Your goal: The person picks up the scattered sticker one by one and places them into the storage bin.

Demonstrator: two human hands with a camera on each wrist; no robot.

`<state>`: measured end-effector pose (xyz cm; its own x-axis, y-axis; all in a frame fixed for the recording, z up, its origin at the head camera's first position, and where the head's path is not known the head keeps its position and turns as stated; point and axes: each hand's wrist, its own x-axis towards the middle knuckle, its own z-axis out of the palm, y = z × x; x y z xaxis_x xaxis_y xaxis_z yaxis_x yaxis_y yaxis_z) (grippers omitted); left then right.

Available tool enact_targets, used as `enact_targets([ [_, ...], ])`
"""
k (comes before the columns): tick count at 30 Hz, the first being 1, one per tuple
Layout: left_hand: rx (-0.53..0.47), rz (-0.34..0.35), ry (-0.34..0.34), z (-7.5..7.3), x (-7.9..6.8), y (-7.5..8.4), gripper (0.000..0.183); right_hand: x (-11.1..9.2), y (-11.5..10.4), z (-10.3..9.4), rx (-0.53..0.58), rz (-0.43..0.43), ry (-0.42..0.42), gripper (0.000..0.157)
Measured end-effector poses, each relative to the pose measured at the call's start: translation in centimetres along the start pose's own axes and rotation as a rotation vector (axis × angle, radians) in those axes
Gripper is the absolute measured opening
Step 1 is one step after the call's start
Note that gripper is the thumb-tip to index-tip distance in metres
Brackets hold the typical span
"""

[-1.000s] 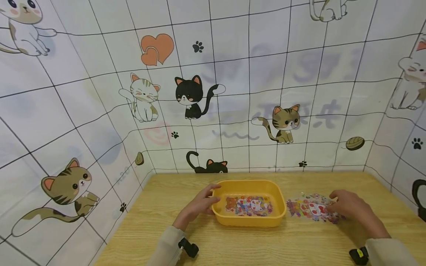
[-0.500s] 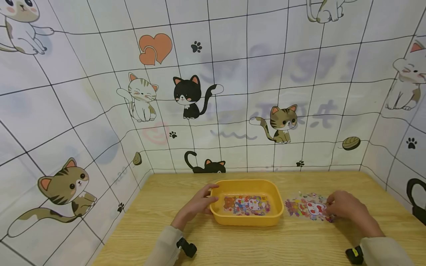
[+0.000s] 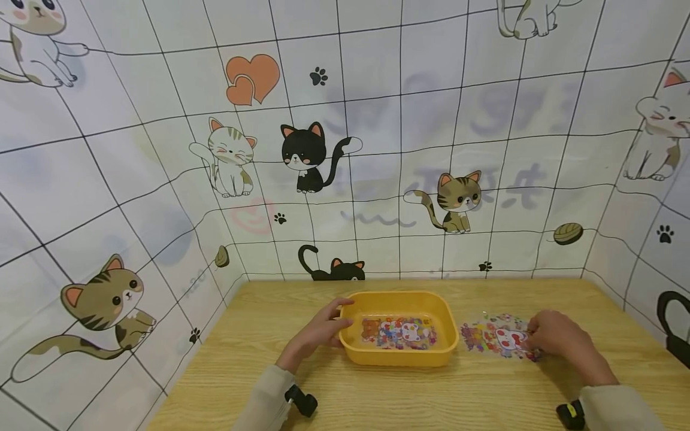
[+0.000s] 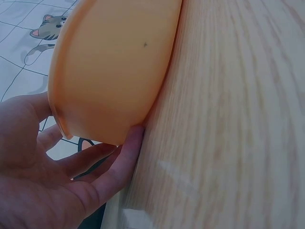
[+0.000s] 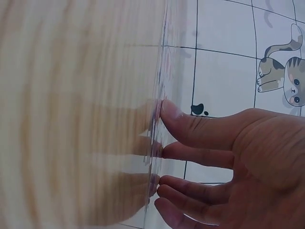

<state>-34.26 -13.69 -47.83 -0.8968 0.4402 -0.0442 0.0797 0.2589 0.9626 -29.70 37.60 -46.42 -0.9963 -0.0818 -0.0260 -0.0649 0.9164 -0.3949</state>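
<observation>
A yellow plastic basin point(image 3: 399, 358) stands on the wooden table. In its bottom lies a clear sticker sheet point(image 3: 401, 332) with colourful cartoon prints. My left hand point(image 3: 320, 326) grips the basin's left end, fingers on the rim and outer wall; the left wrist view shows fingertips low on the basin wall point(image 4: 114, 71). To the basin's right, another clear sticker sheet point(image 3: 498, 338) with a red-and-white cartoon figure lies flat on the table. My right hand point(image 3: 557, 338) covers its right end. In the right wrist view the thumb and fingertips touch the sheet point(image 5: 155, 129), spaced apart.
The light wooden table point(image 3: 377, 395) meets white wall sheets point(image 3: 377, 149) printed with cats and grid lines at its back and sides. A black curved object point(image 3: 674, 326) is at the right edge. Both wrists wear black camera mounts point(image 3: 300, 401).
My right hand has shifted slightly left over the loose sticker sheet, its fingers drawn in more. My left hand keeps its hold on the basin. The whole view has turned slightly.
</observation>
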Motion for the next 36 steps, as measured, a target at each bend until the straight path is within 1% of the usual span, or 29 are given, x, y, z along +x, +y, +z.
enact_targets([
  [3, -0.002, 0.003, -0.004, 0.0, 0.0, 0.0, 0.05, 0.0, -0.2, -0.1, -0.008, 0.009, -0.004, 0.023],
  [9, -0.015, -0.005, 0.0, 0.0, 0.1, 0.1, 0.048, -0.4, -0.7, -0.2, -0.007, 0.024, -0.012, 0.024],
  [11, -0.016, -0.009, 0.003, 0.0, 0.1, 0.1, 0.047, -0.4, -0.8, -0.3, -0.019, 0.032, -0.017, 0.018],
  [13, -0.015, -0.012, 0.003, 0.0, 0.1, 0.1, 0.047, -0.5, -0.9, -0.4, -0.029, 0.043, -0.025, 0.015],
  [16, -0.007, -0.016, 0.007, 0.0, 0.1, 0.0, 0.047, -0.6, -1.2, -0.4, -0.039, 0.072, -0.032, 0.023],
  [22, 0.007, -0.013, 0.006, 0.0, 0.1, 0.0, 0.048, -0.8, -1.6, -0.2, -0.02, 0.121, -0.038, 0.022],
  [25, 0.01, -0.01, 0.002, 0.1, 0.1, 0.0, 0.048, -0.8, -1.5, -0.2, -0.022, 0.131, -0.038, 0.024],
  [30, 0.008, -0.005, 0.0, 0.0, 0.0, 0.1, 0.049, -0.8, -1.1, -0.4, -0.03, 0.147, -0.025, 0.035],
  [36, 0.005, -0.003, 0.002, 0.0, 0.0, 0.1, 0.049, -0.8, -1.0, -0.4, 0.001, 0.167, -0.003, 0.047],
])
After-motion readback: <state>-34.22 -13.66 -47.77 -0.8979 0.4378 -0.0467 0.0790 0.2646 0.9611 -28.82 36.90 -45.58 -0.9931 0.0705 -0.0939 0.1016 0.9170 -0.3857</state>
